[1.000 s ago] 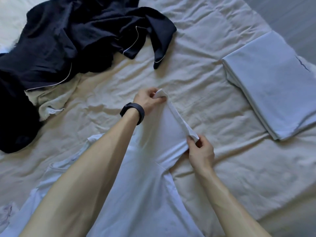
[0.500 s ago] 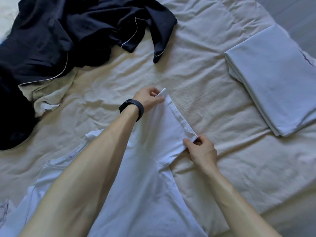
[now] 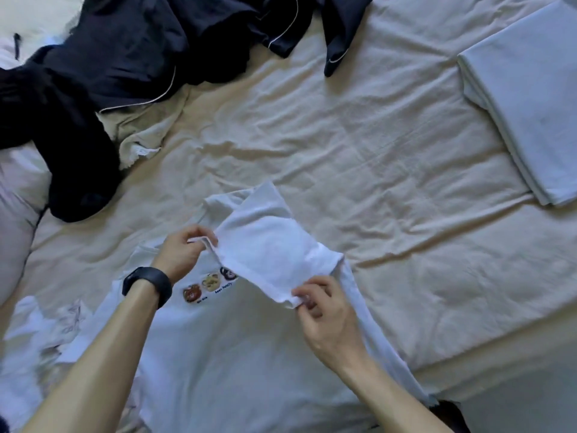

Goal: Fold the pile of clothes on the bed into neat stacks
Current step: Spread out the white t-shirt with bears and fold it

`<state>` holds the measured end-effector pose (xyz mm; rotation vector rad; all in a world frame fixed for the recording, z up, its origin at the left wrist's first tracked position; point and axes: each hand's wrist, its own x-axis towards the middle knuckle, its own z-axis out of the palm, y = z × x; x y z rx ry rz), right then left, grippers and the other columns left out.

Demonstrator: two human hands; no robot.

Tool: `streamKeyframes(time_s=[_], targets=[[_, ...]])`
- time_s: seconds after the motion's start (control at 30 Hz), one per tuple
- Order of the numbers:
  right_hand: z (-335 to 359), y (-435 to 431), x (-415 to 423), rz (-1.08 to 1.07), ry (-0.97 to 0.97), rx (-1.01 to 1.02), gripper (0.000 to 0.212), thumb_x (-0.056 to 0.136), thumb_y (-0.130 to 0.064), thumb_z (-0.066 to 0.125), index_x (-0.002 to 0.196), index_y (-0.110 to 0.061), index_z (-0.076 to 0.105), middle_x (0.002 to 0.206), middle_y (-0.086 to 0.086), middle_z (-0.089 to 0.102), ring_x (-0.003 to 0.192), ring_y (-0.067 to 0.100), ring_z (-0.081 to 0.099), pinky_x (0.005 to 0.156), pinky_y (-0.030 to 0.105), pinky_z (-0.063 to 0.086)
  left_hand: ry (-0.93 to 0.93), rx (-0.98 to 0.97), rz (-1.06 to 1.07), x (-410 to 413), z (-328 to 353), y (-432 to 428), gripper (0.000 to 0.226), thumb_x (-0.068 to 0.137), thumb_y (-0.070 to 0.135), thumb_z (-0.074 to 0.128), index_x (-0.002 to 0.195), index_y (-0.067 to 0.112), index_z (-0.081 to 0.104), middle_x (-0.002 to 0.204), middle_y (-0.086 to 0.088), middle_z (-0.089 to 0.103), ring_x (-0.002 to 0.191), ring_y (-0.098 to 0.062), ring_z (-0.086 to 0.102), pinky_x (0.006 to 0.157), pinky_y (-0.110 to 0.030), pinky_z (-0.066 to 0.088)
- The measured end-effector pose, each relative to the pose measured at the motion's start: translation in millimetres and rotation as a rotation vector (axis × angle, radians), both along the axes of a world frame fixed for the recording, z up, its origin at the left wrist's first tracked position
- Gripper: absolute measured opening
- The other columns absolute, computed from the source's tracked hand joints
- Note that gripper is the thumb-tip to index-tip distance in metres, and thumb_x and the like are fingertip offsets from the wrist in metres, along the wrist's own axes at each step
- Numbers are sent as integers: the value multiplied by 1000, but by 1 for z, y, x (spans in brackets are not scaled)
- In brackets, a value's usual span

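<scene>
A: Entry 1. Where is the white T-shirt (image 3: 218, 354)?

B: It lies in the lower centre of the frame, spread front-up on the cream bed sheet (image 3: 390, 170). A row of small printed faces (image 3: 210, 282) shows on the chest.

A: What are the hands doing?

B: They are apart, and both are clamped on one sleeve (image 3: 274, 257). The left hand (image 3: 184, 250), with a black wristband (image 3: 146, 284) on its wrist, pinches one end of the sleeve hem. The right hand (image 3: 327, 310) pinches the other end. The sleeve is lifted and held taut between them, and it covers part of the print.

A: What about the unfolded clothes?

B: They are heaped in the upper left. There is a navy garment with white piping (image 3: 150, 48), with a black garment (image 3: 75, 157) below it. A cream piece with a lacy edge (image 3: 140, 132) lies partly under both. Neither hand touches the heap.

A: Is anything folded?

B: One pale folded stack (image 3: 524, 98) sits at the upper right edge, well apart from the hands. The item count cannot be read.

A: Anything else?

B: A crumpled white cloth (image 3: 46, 332) lies at the lower left, beside the T-shirt.
</scene>
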<state>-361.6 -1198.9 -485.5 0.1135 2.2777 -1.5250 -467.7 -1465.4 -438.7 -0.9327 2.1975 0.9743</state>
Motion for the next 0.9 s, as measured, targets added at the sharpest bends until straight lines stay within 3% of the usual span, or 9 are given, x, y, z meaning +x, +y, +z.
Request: streamKeyframes(time_s=[0.1,0.2,0.3,0.4,0.47,0.6,0.73,0.83,0.9], targets=[[-11,-4,32,229,-218,109,36,87,-19,67,121,-29,66,130,-13,54,84,4,65,89,33,53,-125,-142,-16,29,-20,-26,39,89,-10,43,108,18,62,131,-11,59,114,-23,52,89,-36,42],[-16,-5,21,-139,-402,106,33,86,-30,76,117,-26,65,115,-14,64,77,4,67,85,35,55,-39,-135,-82,15,-37,-16,37,92,7,57,127,19,55,135,-6,55,109,-18,51,91,-36,44],[-24,-8,-9,-535,-737,-157,33,87,-40,78,108,-20,65,110,-3,70,70,14,74,55,31,57,105,-106,-134,-16,-49,18,55,88,34,71,136,18,49,131,0,54,111,-15,51,93,-32,43],[-28,-13,-38,-764,-879,-350,35,87,-46,77,96,-15,67,95,0,66,63,14,71,50,25,53,127,-37,-111,-51,-61,44,70,88,52,68,143,16,42,130,0,54,114,-18,54,96,-34,46],[-32,-16,-50,-907,-936,-447,33,88,-46,77,96,-17,64,96,3,62,59,15,71,47,25,52,82,-86,-140,-72,-68,52,64,88,60,62,133,17,47,115,4,56,102,-18,55,85,-32,43],[-40,-20,-52,-1024,-1000,-532,25,93,-43,72,99,-20,65,95,3,66,59,14,71,43,23,50,-117,-219,-361,-102,-77,54,52,89,68,54,75,17,52,66,1,50,60,-21,46,55,-31,32],[-53,-19,-26,-858,-760,-269,25,96,-38,68,85,-15,66,70,-3,66,62,9,71,45,24,49,-56,-187,-331,-108,-85,46,34,93,51,55,100,20,66,96,2,63,83,-21,56,63,-29,39],[-56,-18,-19,-806,-656,-163,29,98,-40,64,83,-15,63,67,-8,70,69,12,75,49,27,52,14,-168,-245,-95,-94,45,23,93,51,56,94,30,66,104,6,63,93,-18,58,76,-28,39],[-55,-19,-19,-798,-639,-140,31,97,-43,65,82,-16,62,69,-8,71,68,13,75,51,29,53,56,-136,-201,-87,-99,47,21,92,54,58,90,34,63,99,10,64,88,-13,59,72,-27,41]])
